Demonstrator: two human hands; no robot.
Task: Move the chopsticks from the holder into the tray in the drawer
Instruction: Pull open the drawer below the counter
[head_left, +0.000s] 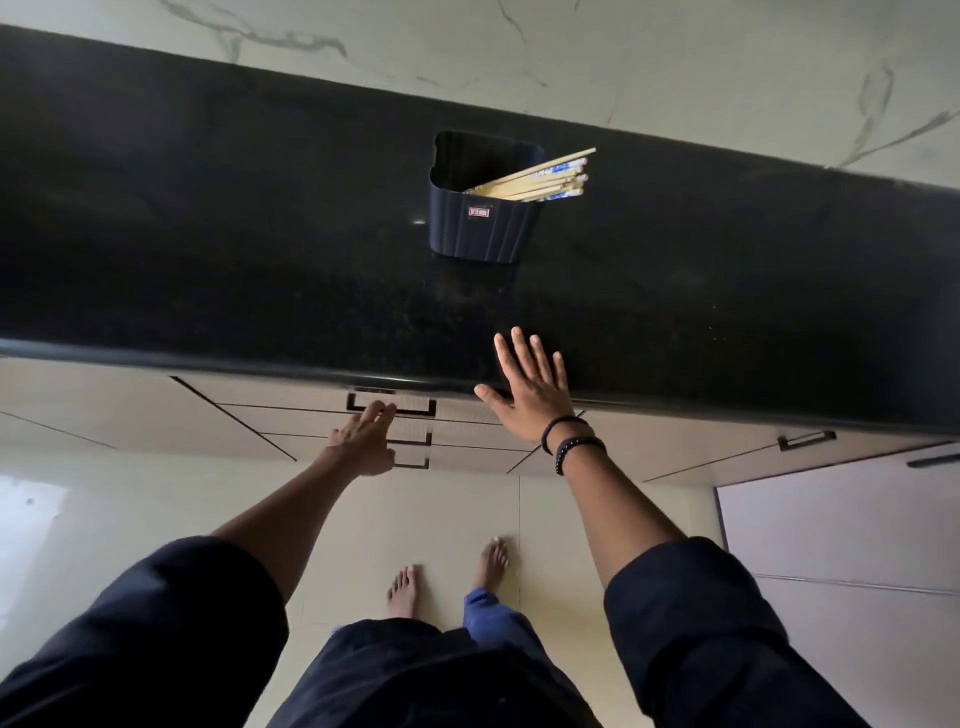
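Observation:
A dark ribbed holder (480, 218) stands on the black counter (208, 234). Several wooden chopsticks (540, 179) lean out of it to the right. Below the counter edge, the top drawer (291, 397) is closed, and its dark handle (415, 410) shows. My left hand (366, 439) is just below that handle, fingers reaching up to it and holding nothing. My right hand (527, 387) is spread flat over the counter's front edge, fingers apart and empty. The tray is hidden inside the drawer.
Two more drawers with handles (413, 441) sit under the top one. Cabinet doors flank them, one with a handle (808, 440) at right. A marble wall (571, 47) backs the counter. My bare feet (447, 577) stand on the tiled floor.

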